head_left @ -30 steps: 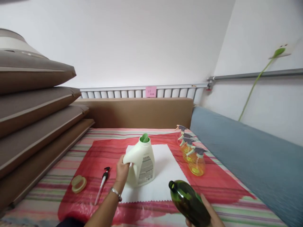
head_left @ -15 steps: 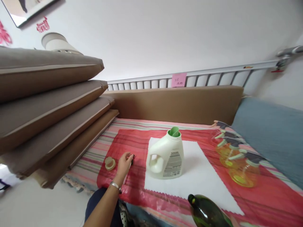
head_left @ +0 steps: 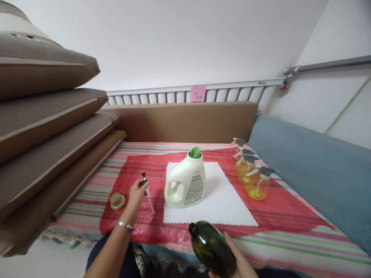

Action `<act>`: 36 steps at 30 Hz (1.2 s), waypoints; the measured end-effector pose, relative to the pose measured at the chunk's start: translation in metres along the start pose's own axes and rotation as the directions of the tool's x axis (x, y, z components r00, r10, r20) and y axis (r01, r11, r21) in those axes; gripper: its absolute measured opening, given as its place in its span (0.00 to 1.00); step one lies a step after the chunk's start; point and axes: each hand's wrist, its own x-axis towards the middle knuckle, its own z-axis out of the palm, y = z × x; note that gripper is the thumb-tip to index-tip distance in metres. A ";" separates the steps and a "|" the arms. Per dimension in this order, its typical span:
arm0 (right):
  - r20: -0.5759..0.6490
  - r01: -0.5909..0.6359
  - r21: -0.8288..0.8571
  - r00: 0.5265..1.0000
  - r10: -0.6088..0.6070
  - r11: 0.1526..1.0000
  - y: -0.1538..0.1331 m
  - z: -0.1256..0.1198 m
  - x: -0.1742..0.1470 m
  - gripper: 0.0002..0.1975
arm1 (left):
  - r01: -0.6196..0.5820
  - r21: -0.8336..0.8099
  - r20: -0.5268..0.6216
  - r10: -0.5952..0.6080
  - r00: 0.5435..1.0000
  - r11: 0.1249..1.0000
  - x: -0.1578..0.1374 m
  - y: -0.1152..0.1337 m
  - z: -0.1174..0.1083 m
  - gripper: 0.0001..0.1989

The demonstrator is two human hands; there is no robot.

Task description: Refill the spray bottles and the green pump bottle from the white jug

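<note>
Black-headed pump [head_left: 150, 201] clamped in left hand [head_left: 138, 194], fingers closed about its neck, tube slanting down over left part of red sheet [head_left: 136, 166]. Green bottle [head_left: 212, 247] tilted, gripped by right hand [head_left: 236, 262] at red sheet's near edge. White jug [head_left: 185, 180] upright by left edge of white cloth [head_left: 224, 200]. Pale round cap [head_left: 117, 201] near red sheet's left edge. Spray bottles [head_left: 257, 188] lined along right edge.

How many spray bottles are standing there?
4. The nearest spray bottle stands on the right of the red sheet; the second and third overlap behind it, and the farthest ends the row. Another could be hidden behind them.
</note>
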 end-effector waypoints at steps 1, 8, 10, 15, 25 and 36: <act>0.015 -0.015 0.010 1.000 0.015 1.000 0.000 0.003 0.002 0.19 | -0.035 -0.087 -0.006 0.035 0.999 0.996 -0.012 0.014 -0.002 0.22; 0.088 -0.089 0.050 0.993 0.084 0.995 0.011 0.022 0.020 0.23 | -0.134 -0.786 -0.018 0.194 0.981 0.604 -0.095 0.091 0.000 0.15; 0.116 -0.124 0.075 0.987 0.115 0.989 0.013 0.025 0.021 0.25 | -0.133 -0.803 -0.032 0.181 0.983 0.581 -0.102 0.093 0.002 0.15; 0.182 -0.145 0.122 0.976 0.122 0.982 0.014 0.028 0.014 0.25 | -0.161 -0.769 -0.026 0.221 0.975 0.619 -0.104 0.083 0.007 0.15; 0.293 -0.100 0.152 0.955 0.052 0.983 0.012 0.062 0.005 0.26 | -0.107 -0.555 0.286 0.310 0.907 0.825 -0.138 0.071 0.028 0.13; 0.330 -0.083 0.016 0.941 0.073 0.996 0.021 0.053 0.025 0.26 | -0.084 -0.457 0.382 0.281 0.880 0.885 -0.136 0.054 0.021 0.22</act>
